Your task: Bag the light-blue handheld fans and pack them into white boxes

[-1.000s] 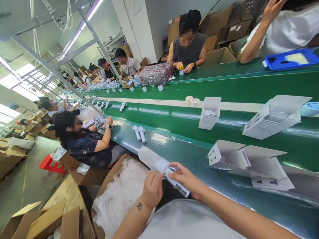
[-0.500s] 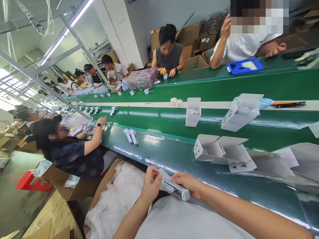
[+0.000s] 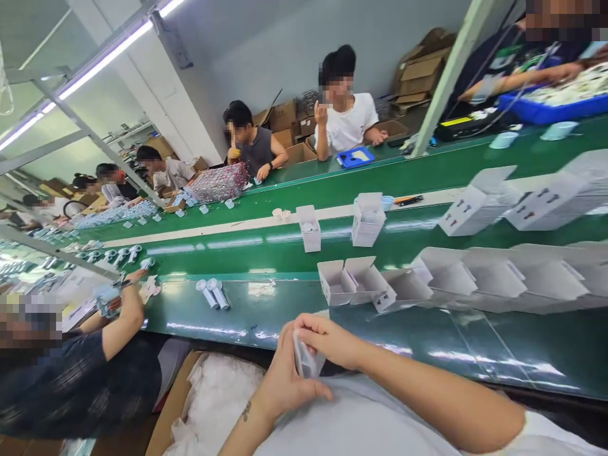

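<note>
Just above my lap, a clear plastic bag (image 3: 308,362) is held between both hands, with a pale grey-blue device partly visible inside. My left hand (image 3: 284,373) cups the bag from the left, its thumb stretched out below. The fingers of my right hand (image 3: 327,339) are closed on the bag's upper part. On the bench ahead and to the left lie two pale handheld fans (image 3: 213,294), side by side, with round heads and straight handles. Open white boxes (image 3: 336,285) stand in a row beyond my right hand.
A green bench (image 3: 266,310) runs across, with a conveyor belt (image 3: 247,244) behind it carrying more white boxes (image 3: 368,221). A carton of clear bags (image 3: 223,386) is at my lower left. One co-worker (image 3: 80,361) sits at left; others sit across the belt.
My view has swung right. The device, earlier bare at one end in my right hand, is now inside the bag, and my right hand has moved onto the bag's top.
</note>
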Tool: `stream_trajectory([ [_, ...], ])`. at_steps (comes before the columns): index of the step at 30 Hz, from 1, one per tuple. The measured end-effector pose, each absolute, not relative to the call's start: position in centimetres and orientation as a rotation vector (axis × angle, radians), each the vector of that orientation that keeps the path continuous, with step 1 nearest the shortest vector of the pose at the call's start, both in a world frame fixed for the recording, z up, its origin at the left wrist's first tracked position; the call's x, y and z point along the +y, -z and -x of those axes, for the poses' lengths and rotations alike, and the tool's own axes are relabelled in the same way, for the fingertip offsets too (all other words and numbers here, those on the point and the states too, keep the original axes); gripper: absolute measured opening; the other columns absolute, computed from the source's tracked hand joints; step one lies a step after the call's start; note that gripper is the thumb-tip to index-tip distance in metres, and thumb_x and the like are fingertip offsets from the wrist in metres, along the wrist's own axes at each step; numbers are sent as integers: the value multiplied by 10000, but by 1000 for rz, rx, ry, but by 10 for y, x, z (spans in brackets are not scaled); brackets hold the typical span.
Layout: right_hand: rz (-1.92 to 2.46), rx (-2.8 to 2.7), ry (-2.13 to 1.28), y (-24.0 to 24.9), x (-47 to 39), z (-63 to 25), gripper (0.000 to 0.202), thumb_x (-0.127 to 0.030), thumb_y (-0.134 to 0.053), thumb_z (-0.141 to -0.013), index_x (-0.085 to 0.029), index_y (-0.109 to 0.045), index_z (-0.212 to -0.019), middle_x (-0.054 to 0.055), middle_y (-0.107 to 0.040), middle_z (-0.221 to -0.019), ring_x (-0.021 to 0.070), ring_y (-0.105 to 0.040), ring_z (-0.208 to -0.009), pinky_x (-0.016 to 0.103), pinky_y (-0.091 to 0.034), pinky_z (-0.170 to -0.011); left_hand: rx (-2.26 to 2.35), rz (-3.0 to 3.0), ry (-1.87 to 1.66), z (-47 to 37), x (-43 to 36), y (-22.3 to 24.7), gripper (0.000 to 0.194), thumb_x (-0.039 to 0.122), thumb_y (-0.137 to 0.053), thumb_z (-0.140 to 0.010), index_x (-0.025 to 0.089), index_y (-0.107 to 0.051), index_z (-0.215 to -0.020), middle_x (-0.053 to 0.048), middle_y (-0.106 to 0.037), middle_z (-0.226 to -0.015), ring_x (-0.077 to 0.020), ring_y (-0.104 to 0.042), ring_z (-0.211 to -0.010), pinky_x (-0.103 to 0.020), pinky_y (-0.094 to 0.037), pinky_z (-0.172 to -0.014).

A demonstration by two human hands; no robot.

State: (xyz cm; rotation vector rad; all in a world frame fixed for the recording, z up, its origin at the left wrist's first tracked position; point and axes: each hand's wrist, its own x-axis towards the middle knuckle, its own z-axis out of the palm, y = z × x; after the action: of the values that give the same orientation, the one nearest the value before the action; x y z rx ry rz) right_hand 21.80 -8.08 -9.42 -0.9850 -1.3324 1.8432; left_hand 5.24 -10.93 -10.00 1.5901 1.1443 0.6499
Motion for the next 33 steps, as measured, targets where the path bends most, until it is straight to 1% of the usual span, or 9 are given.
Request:
stream_trajectory([
  [3, 1089, -1458, -1625, 85, -63, -238, 252, -442, -477, -849, -203, -530, -789, -19, -512, -607, 137, -483, -594, 265, -400, -607, 1255, -1646, -614, -61, -93, 91, 292, 323, -623, -787, 179, -630, -1040, -41, -633, -908, -179, -556, -830, -313, -491, -794],
  [4, 1136, -1610, -1448, 78, -51, -253, 237, -415, -476, -858, -200, -566, -816, 9, -573, -676, 160, -529, -670, 290, -419, -669, 1309, -1616, -629, -61, -87, 87, 224, 340, -566, -822, 173, -656, -940, -26, -622, -818, -162, -544, -756, -287, -502, -722],
  [8, 1449, -2123, -661, 53, 14, -323, 281, -345, -643, -777, -235, -660, -1035, 77, -622, -1181, 313, -462, -1162, 430, -306, -965, 1345, -1446, -790, -66, -53, 66, 309, 461, -596, -783, 158, -651, -815, 5, -551, -667, -131, -505, -615, -231, -487, -532],
  [10, 1657, -2273, -670, 52, 43, -346, 330, -286, -720, -701, -246, -683, -1026, 79, -653, -1134, 336, -486, -1150, 445, -287, -968, 1290, -1498, -901, -79, -33, 56, 304, 450, -608, -779, 154, -652, -831, 3, -567, -668, -130, -520, -615, -233, -491, -553],
  [15, 1822, -2333, -830, 75, 69, -361, 132, -78, -696, -602, -199, -688, -654, 70, -689, -794, 296, -620, -877, 441, -327, -889, 1165, -1828, -924, -112, 14, 56, 222, 310, -568, -810, 171, -675, -946, -22, -660, -793, -149, -586, -719, -253, -481, -679],
  [22, 1877, -2296, -967, 91, 73, -358, 180, -79, -742, -497, -202, -656, -595, 43, -669, -747, 317, -599, -950, 483, -316, -935, 1269, -2461, -607, -143, 17, 56, 258, 41, -447, -768, 181, -640, -866, -102, -639, -1085, -214, -608, -943, -332, -483, -814],
  [27, 1925, -2341, -1045, 92, 79, -350, 131, -108, -731, -635, -179, -640, -573, 55, -655, -692, 308, -620, -919, 509, -364, -905, 1167, -2828, -4, -204, 9, 44, 304, -8, -543, -682, 155, -620, -926, -161, -617, -1065, -298, -588, -944, -374, -494, -749],
  [30, 1916, -2391, -1030, 92, 77, -352, 88, -211, -685, -775, -163, -652, -708, 54, -671, -821, 248, -608, -942, 493, -406, -917, 1281, -2806, -11, -219, 16, 43, 256, 37, -491, -771, 146, -609, -971, -151, -620, -1025, -270, -603, -874, -368, -493, -739],
  [33, 1840, -2458, -1024, 91, 74, -357, 112, -265, -673, -806, -160, -647, -833, 43, -662, -927, 212, -595, -967, 460, -437, -918, 1562, -2751, -109, -217, 15, 49, 198, 120, -435, -859, 145, -593, -976, -140, -606, -999, -246, -598, -848, -345, -490, -707],
])
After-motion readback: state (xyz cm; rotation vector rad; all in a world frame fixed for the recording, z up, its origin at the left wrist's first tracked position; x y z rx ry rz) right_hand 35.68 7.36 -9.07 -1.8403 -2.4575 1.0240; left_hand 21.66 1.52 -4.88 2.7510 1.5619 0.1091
